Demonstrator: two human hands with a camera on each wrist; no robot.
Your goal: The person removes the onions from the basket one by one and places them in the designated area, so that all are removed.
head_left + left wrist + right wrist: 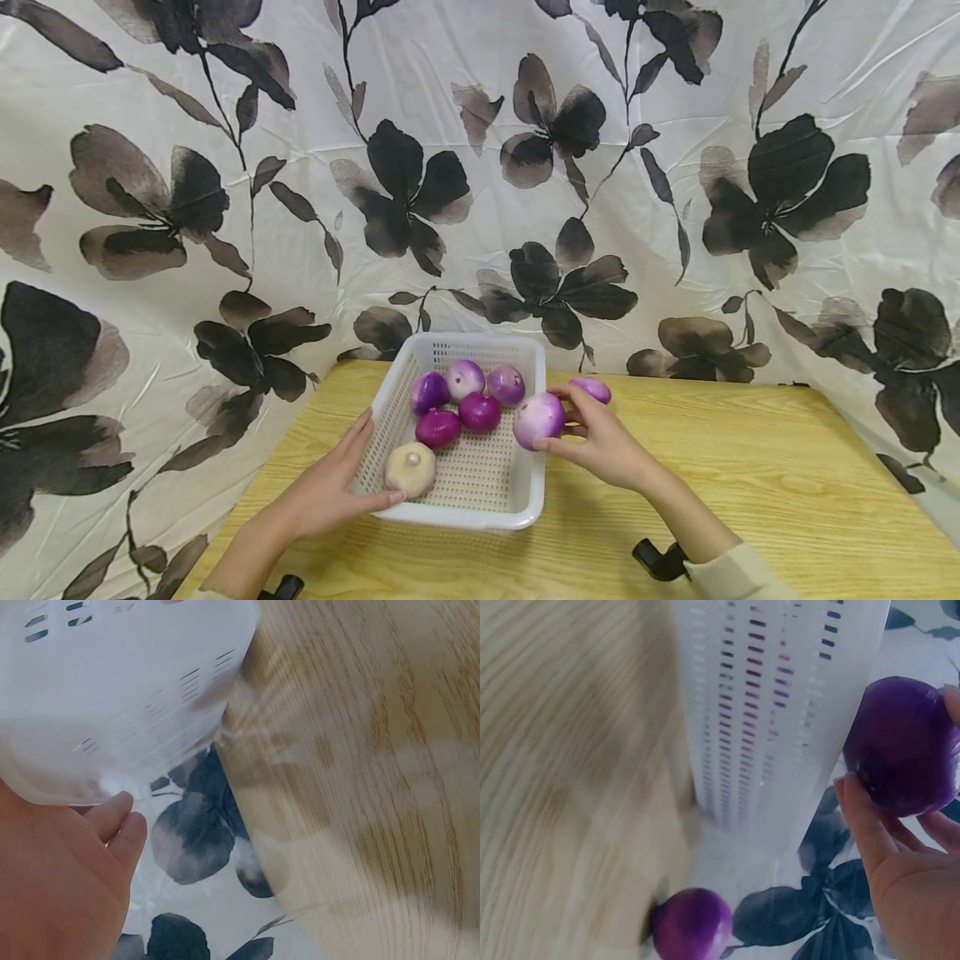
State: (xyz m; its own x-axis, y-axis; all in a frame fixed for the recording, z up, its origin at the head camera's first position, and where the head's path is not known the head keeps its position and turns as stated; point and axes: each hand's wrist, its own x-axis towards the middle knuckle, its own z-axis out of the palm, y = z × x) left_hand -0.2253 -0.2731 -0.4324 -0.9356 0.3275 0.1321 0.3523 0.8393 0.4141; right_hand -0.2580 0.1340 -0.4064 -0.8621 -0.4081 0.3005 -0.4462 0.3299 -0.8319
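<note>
right grip (pixel 602 440): clamped round onion (pixel 537 423) | left grip (pixel 328 490): holding basket (pixel 459 518) rim | onion: likely firm, light, slick-skinned; best cupped at widest girth

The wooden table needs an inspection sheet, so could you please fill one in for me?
Surface: wood-grained table.
Job's things: white basket holding five purple onions and one pale bulb; another onion lies on the table, right of it.
Clutter: two black pieces, near side of the head view.
Hands: left hand touches the basket's left side; right hand grips a purple onion at its right rim.
Cables: nothing seen.
Surroundings: floral cloth behind.
</note>
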